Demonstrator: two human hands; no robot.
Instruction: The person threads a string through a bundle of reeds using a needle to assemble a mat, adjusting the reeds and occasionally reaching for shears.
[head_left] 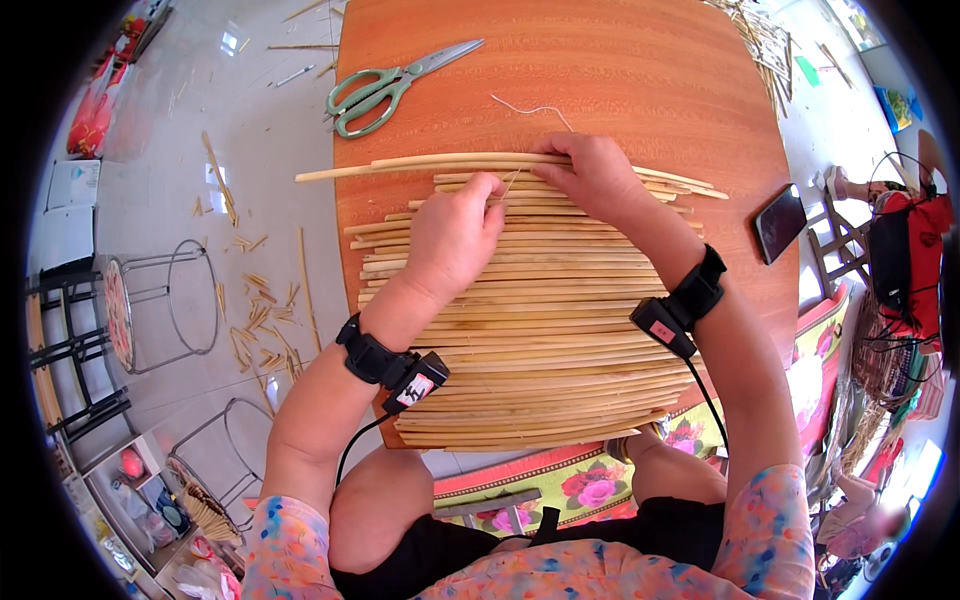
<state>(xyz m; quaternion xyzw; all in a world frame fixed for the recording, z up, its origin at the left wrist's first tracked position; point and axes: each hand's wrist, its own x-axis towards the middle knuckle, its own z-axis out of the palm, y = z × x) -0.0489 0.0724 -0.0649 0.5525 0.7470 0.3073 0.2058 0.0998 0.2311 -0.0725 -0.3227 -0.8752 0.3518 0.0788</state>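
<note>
A mat of pale reed sticks (530, 320) lies on the wooden table (540, 60), bound crosswise with thin thread. My left hand (455, 230) is closed on a fine thread (513, 183) near the mat's upper edge. My right hand (590, 178) grips the loose sticks (420, 162) at the top of the mat, its thumb and fingers pressed on them. Above, a loose end of white string (540, 108) trails over the tabletop. Green-handled scissors (365, 100) lie at the upper left of the table, blades pointing right.
A black phone (778, 223) lies at the table's right edge. Wire stools (160, 305) and scattered stick offcuts (265, 330) are on the tiled floor at left. A floral mat (500, 485) lies below the table. Red bags and clutter (905, 270) fill the far right.
</note>
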